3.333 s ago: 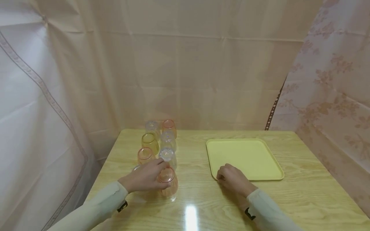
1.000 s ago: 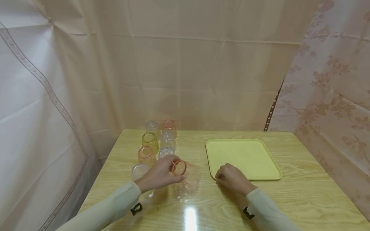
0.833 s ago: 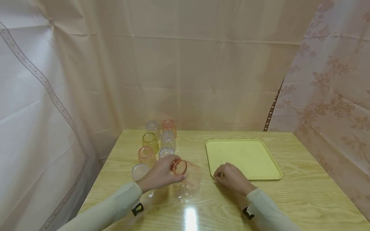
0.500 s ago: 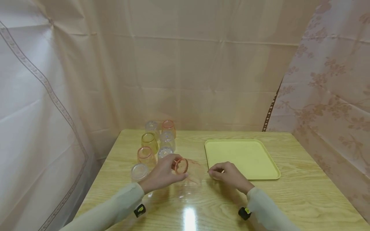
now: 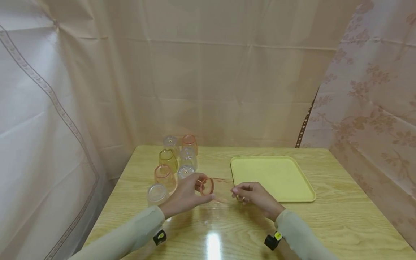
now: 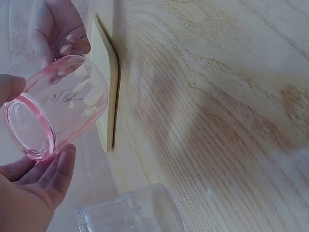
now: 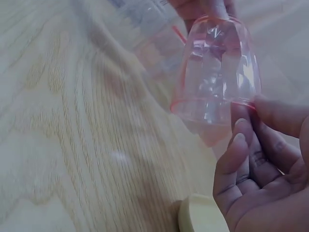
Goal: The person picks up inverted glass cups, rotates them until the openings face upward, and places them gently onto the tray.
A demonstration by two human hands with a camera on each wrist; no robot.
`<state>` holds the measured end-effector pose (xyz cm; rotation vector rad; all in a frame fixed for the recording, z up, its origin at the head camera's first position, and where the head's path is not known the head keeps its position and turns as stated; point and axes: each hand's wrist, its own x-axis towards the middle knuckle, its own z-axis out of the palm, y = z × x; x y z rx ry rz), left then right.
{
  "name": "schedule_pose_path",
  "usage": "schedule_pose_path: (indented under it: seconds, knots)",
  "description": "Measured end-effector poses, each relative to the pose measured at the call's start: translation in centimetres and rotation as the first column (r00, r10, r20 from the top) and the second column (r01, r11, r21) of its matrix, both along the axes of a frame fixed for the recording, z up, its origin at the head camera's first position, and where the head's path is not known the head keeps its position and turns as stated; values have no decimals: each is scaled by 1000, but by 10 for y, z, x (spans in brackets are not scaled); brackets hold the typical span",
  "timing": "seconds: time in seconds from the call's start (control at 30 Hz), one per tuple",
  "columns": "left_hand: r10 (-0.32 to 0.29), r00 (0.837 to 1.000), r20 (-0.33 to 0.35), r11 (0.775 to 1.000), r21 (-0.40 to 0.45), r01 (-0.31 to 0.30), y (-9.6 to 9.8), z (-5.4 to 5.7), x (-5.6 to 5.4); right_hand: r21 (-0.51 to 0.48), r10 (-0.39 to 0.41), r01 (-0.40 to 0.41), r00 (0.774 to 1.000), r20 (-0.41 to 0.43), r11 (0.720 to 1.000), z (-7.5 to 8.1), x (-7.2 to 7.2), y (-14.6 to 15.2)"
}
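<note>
A transparent pink tumbler is held off the table, tipped on its side with its mouth toward the right. My left hand grips it round the base; in the left wrist view the thumb and fingers lie on either side of the tumbler. At the other end, my right hand pinches the rim. The right wrist view has that hand's thumb outside the tumbler and a finger inside its edge.
Left of centre, several upside-down tumblers stand in two rows: among them a clear one, a pink one and a yellow one. A yellow tray lies on the wooden table at right. Curtains hang round the table.
The left hand has lifted the pink tumbler from the front of the right row, tipped it and carried it right. The right hand has moved left from the tray's corner to the tumbler's rim.
</note>
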<state>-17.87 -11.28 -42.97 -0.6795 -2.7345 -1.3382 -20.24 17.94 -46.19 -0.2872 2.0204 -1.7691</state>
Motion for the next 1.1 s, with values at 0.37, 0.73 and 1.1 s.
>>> schedule_pose_path:
  seconds: [0.37,0.73,1.1]
  knots:
    - [-19,1000,-23,998,-62,18,-1,-3,-1,-135,2,3,999,37,991,-2,-1,0]
    - [-40,999,-2,994,-103,39,4,-10,-9,-25,-77,74,989,-130,997,9,-4,2]
    - [-67,998,-11,988,-143,65,10,-13,-11,97,-138,159,971,-194,983,22,-8,15]
